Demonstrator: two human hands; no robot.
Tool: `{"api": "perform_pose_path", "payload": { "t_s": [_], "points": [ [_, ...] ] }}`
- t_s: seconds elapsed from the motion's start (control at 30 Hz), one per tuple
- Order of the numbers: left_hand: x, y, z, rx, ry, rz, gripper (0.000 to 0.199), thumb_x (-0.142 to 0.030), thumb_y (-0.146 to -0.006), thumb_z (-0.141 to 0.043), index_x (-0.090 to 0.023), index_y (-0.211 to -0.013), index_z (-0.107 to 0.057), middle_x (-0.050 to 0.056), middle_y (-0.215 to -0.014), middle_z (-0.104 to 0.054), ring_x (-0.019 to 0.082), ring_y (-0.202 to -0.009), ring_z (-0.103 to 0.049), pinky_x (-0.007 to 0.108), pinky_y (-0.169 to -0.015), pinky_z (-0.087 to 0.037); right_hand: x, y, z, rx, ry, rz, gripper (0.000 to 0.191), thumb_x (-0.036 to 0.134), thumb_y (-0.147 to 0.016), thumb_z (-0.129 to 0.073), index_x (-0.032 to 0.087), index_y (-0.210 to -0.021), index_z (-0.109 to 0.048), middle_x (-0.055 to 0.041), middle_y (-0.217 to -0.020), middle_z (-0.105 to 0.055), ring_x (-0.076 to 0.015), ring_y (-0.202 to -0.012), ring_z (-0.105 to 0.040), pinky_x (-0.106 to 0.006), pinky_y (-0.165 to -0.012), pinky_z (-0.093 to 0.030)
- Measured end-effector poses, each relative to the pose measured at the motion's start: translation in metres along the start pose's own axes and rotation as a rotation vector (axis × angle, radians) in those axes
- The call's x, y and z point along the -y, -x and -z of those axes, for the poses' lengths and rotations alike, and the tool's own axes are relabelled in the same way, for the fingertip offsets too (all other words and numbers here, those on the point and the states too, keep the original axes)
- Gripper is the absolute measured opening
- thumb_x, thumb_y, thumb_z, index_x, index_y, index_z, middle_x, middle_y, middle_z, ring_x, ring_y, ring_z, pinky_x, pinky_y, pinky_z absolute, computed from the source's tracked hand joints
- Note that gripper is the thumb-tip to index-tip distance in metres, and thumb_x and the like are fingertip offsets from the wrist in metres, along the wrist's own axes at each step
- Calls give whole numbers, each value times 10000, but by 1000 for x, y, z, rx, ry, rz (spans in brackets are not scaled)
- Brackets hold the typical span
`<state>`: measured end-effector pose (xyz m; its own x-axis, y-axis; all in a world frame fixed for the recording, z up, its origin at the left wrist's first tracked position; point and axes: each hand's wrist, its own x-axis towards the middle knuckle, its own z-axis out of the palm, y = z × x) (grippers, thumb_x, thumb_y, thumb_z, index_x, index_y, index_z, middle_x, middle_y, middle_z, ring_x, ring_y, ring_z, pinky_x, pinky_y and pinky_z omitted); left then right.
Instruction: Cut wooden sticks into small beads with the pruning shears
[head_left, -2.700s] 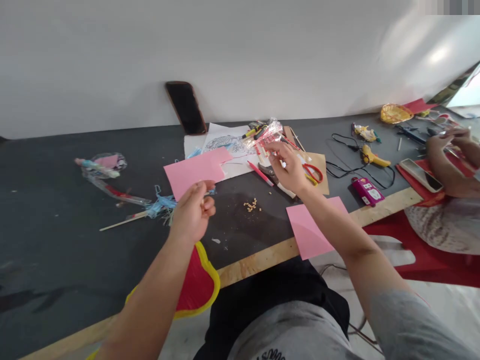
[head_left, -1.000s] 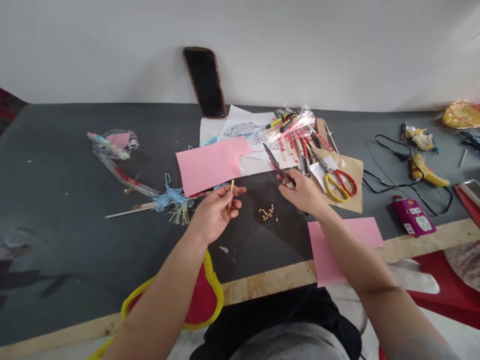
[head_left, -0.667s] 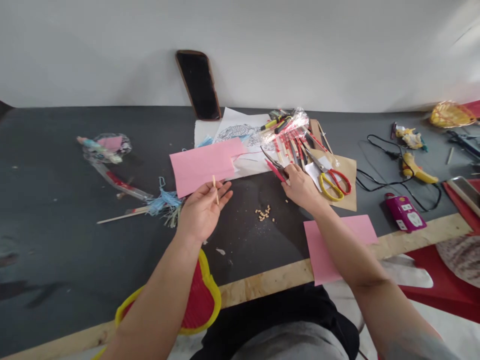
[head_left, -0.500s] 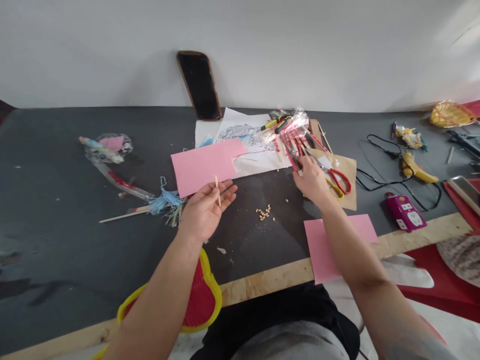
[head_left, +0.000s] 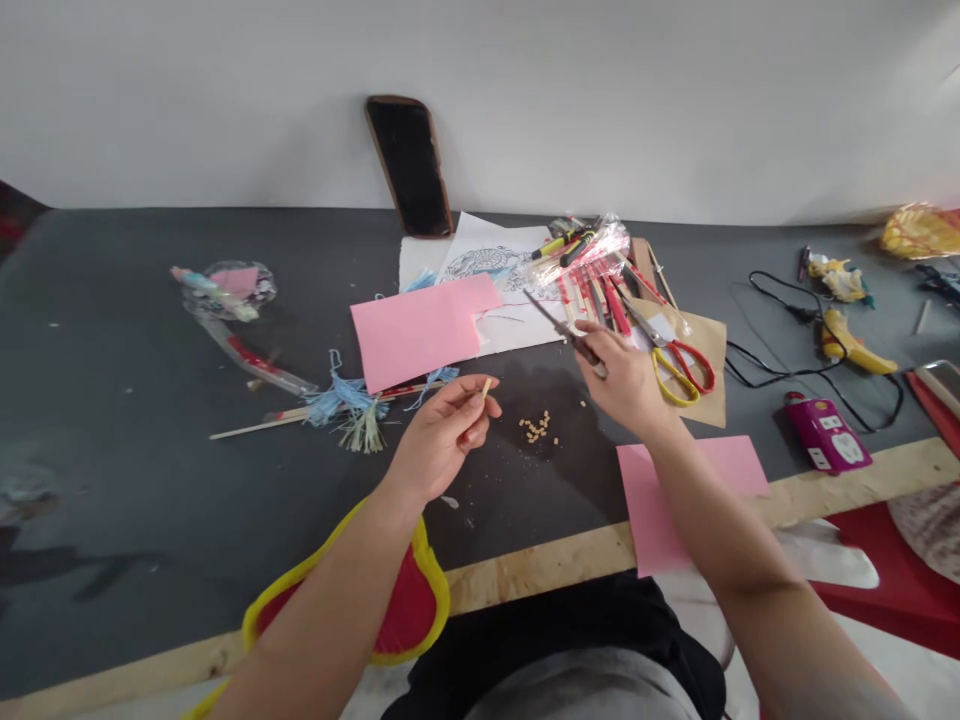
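Between the thumb and fingers of my left hand point(head_left: 448, 432) a short pale wooden stick point(head_left: 486, 386) is pinched. My right hand point(head_left: 619, 375) is closed round the dark handle of a thin pointed tool point(head_left: 553, 318), its tip toward the back left; it looks like a file or blade. On the grey table between my hands lies a small pile of cut wooden bits point(head_left: 535, 428). Scissors with red and yellow handles point(head_left: 679, 372) rest just right of my right hand. A pink paper sheet point(head_left: 420, 335) lies behind my left hand.
A phone point(head_left: 410, 165) leans on the wall. Behind lie printed paper point(head_left: 480, 262) and plastic-wrapped sticks and tools point(head_left: 592, 245). Blue tassels point(head_left: 337, 395) are at left. Another pink sheet point(head_left: 724, 465), a purple socket block point(head_left: 829, 434), a black cord and a yellow glue gun point(head_left: 855, 345) are at right.
My right hand has lifted the pointed tool from among the items by the scissors. My left hand has moved right, its fingers now curled closer round the stick. The view has shifted slightly.
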<state>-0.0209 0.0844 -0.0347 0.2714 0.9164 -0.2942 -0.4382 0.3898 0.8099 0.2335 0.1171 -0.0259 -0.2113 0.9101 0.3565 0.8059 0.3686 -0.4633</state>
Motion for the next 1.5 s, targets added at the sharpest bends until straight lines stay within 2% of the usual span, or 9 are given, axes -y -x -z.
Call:
{"api": "perform_pose_path", "payload": {
  "t_s": [0.13, 0.3, 0.53, 0.77, 1.0, 1.17, 1.23, 1.33, 1.5],
  "points": [
    [-1, 0, 0, -78, 17, -51, 335, -370, -714, -884, -159, -919, -725, -9, -674, -620, 20, -456, -368, 162, -448, -245, 8, 7, -5, 238, 13, 113, 217, 125, -904, -515, 208, -1080, -609, -147, -1406, -624, -287, -1195, -662, -424, -961, -548],
    [-2, -2, -1, -116, 34, -79, 338, -379, -685, -900, -150, -845, -709, -14, -674, -612, 21, -468, -381, 162, -456, -270, 12, 11, -12, 352, 66, 170, 149, 142, -904, -558, 208, -1031, -602, -146, -1384, -620, -314, -1197, -629, -488, -957, -524],
    [-1, -2, 2, -168, -11, -120, 346, -374, -670, -898, -174, -836, -669, -4, -763, -653, 59, -560, -502, 187, -528, -386, 20, 14, -14, 282, 75, 106, 182, 168, -930, -534, 198, -1098, -597, -148, -1364, -617, -310, -1193, -611, -476, -947, -518],
    [9, 5, 6, -48, -454, -186, 198, -376, -888, -712, -195, -961, -679, 3, -781, -664, 85, -567, -514, 223, -533, -401, 5, 9, -6, 140, 308, -17, 172, 241, -935, -581, 196, -1099, -610, -166, -1414, -565, -356, -1187, -581, -507, -929, -502],
    [6, 5, 1, -25, -437, -152, 273, -376, -891, -695, -203, -1103, -695, 3, -771, -651, 76, -489, -506, 223, -469, -383, -17, 3, -16, 179, 268, -102, 230, 276, -908, -665, 192, -1116, -616, -152, -1309, -613, -326, -1137, -607, -477, -916, -507],
    [6, 5, 0, -35, -389, -96, 301, -395, -864, -725, -194, -1087, -708, 8, -763, -642, 62, -466, -460, 211, -426, -331, -13, 1, 2, 142, 189, -31, 94, 284, -929, -644, 221, -995, -668, -106, -1140, -698, -292, -1118, -610, -429, -915, -486],
    [6, 4, 0, -44, -377, -72, 305, -404, -858, -731, -193, -1078, -708, 12, -767, -645, 63, -471, -457, 210, -424, -328, -7, 2, 13, 215, 183, -64, 83, 251, -939, -604, 230, -908, -678, -63, -999, -723, -240, -960, -655, -361, -795, -491],
    [8, 4, 0, -54, -373, -52, 306, -411, -852, -738, -190, -1061, -707, 14, -762, -647, 66, -476, -457, 211, -423, -327, 4, 4, 24, 431, 250, -150, 87, 251, -899, -638, 240, -827, -687, -16, -844, -730, -198, -768, -666, -302, -634, -440],
    [8, 5, -3, -40, -372, -45, 287, -404, -848, -742, -184, -1028, -705, 10, -745, -646, 64, -473, -454, 212, -428, -324, 19, 5, 20, 594, 448, -172, 113, 259, -901, -642, 233, -884, -751, -75, -955, -758, -234, -787, -706, -315, -620, -468]
  ]
}}
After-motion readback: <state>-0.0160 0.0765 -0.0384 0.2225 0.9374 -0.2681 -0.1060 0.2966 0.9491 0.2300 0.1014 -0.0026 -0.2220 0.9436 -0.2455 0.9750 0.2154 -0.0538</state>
